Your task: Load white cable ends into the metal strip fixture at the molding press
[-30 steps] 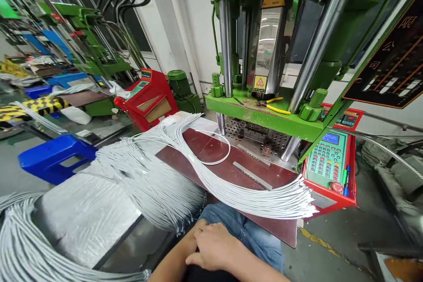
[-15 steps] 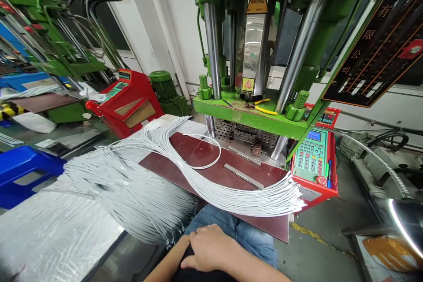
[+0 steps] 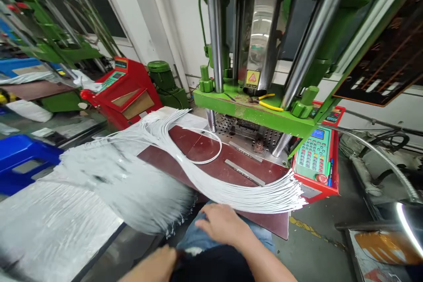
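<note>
Cables (image 3: pixel 185 172): you see smooth, matt grey-white plastic sheathing.
Work board (image 3: pixel 211 161): dark red, smooth, slightly glossy.
Press columns (image 3: pixel 214 31): polished, mirror-bright metal.
Press platen (image 3: pixel 251 112): green painted metal, scuffed.
Your jeans (image 3: pixel 198 238): blue denim cloth.

A long bundle of grey wires (image 3: pixel 211 180) lies across the bench's dark red-brown board (image 3: pixel 211 158), before the green press (image 3: pixel 254 110); the red control box (image 3: pixel 317 158) stands at its right edge.
</note>
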Available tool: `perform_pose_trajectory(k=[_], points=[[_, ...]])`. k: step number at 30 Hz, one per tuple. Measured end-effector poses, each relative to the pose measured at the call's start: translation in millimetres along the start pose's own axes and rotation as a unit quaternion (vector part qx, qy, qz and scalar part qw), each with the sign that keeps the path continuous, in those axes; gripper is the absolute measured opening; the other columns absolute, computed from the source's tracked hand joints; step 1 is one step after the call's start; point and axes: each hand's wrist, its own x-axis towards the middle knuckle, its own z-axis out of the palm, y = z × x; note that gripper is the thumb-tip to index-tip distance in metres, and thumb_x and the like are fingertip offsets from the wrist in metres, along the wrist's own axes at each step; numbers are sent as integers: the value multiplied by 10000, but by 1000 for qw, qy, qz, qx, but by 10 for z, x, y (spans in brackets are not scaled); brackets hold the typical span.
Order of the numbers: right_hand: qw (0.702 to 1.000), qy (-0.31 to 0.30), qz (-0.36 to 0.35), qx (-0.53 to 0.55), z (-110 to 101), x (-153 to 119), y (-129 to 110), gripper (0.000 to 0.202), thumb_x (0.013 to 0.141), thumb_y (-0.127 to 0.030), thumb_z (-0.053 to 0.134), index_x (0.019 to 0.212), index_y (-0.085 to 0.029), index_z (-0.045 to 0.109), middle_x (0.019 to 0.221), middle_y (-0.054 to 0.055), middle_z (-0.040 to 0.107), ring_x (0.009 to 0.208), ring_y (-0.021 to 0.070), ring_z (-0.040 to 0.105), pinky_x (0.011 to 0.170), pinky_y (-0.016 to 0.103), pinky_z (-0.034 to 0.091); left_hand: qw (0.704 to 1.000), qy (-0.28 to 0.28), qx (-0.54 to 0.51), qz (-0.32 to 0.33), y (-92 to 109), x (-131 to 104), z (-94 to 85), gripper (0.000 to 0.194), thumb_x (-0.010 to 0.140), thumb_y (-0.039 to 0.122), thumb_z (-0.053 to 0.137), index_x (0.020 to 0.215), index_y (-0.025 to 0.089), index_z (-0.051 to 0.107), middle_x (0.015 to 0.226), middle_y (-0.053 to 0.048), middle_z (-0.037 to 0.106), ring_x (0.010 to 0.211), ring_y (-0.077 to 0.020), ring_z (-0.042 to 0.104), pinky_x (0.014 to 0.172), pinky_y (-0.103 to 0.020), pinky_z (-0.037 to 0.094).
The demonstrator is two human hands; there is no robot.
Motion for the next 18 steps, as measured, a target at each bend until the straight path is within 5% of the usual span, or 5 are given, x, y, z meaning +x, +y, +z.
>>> perform_pose_trajectory(k=[3,5,11,15,18], points=[[987,58,6,150,-144,11,-54,390,968,-419,296,948,-178,602,855,45,668,813,161,620,737,263,429,982,-3,-186,-23,351,-62,-342,410,859,524,406,938,207,654,699,-48,691,576,-197,623,567,-311,487],[961,96,4,259,-216,16,-103,427,976,-438,241,868,-172,557,740,12,616,691,118,579,658,224,410,951,-19,-309,22,569,2,-453,437,829,542,468,930,156,647,630,-59,678,520,-180,603,496,-277,472],[925,168,11,341,-345,-45,-132,324,886,-443,482,713,-169,499,555,-52,445,510,75,389,511,195,313,911,-97,-390,96,806,243,-290,376,845,472,522,927,120,627,717,-93,691,544,-168,638,487,-252,490],[910,243,34,335,-418,-80,-34,312,870,-399,513,675,-156,521,601,-29,472,574,87,402,562,210,326,893,14,-441,90,779,307,-334,308,756,349,685,956,123,626,651,-29,662,466,-112,578,467,-214,459],[907,187,47,373,-429,-111,-11,297,868,-410,514,707,-160,518,583,-37,454,548,86,394,522,208,307,863,125,-482,86,773,371,-313,357,730,325,712,1016,120,650,573,16,613,435,-74,499,437,-184,404]])
